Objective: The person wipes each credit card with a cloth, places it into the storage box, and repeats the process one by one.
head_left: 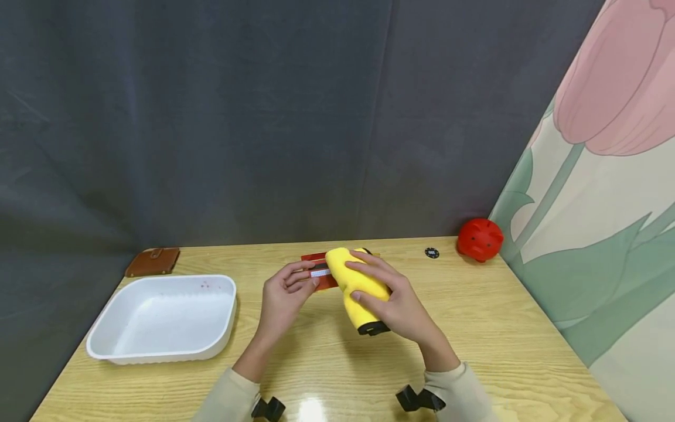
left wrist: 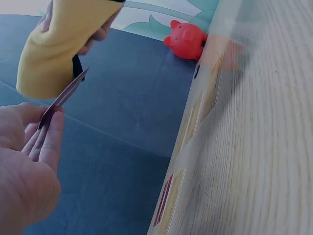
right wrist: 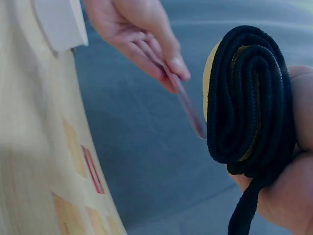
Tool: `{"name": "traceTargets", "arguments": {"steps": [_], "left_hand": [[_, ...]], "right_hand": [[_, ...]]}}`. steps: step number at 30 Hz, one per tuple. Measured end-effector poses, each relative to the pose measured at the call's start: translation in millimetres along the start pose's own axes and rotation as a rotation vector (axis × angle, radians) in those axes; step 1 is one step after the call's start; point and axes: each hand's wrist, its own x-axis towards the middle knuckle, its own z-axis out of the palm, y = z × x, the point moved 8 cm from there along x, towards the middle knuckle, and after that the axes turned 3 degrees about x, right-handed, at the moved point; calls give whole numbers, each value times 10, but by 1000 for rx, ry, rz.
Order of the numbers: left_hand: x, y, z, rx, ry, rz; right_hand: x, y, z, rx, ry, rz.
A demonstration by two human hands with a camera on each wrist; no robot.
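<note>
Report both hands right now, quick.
Left hand: closed, pinching a red card.
Right hand: closed, holding a rolled yellow cloth with black edging.

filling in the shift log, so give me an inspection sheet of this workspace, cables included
Surface: wood-grained table, a patch of glare on the near side.
Job's things: rolled yellow cloth with black edging and red card, both held above the table; whether they touch is unclear.
Clutter: white tray and brown wallet at left; black chip and red piggy bank at far right; flat card-like pieces on the table.
Hands: left hand pinches the card; right hand grips the cloth.
Cables: nothing seen.
Surroundings: dark curtain behind, flower-print wall at right.
</note>
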Motion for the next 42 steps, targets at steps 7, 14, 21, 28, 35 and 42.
{"name": "traceTargets", "arguments": {"steps": [7,14,21,28,35,42], "left_hand": [[-32,32,28,-47,-5,19],[-45,2,23,-107,24,19],[-54,15,31,-111,30,22],[-20,0,17,-53,34,-11],[39,80,-196,-48,70,-32],[23,249,-632,8,74,-40]], "right_hand": [[19,41,192,-60,-42,7],[34,115,247,-80,-34,9],[43,260,150,-90,3,62],[18,399,-124,-22,80,129],[-2,401,-374,-28,127,150],[-36,401,-532,-36,154,169]]}}
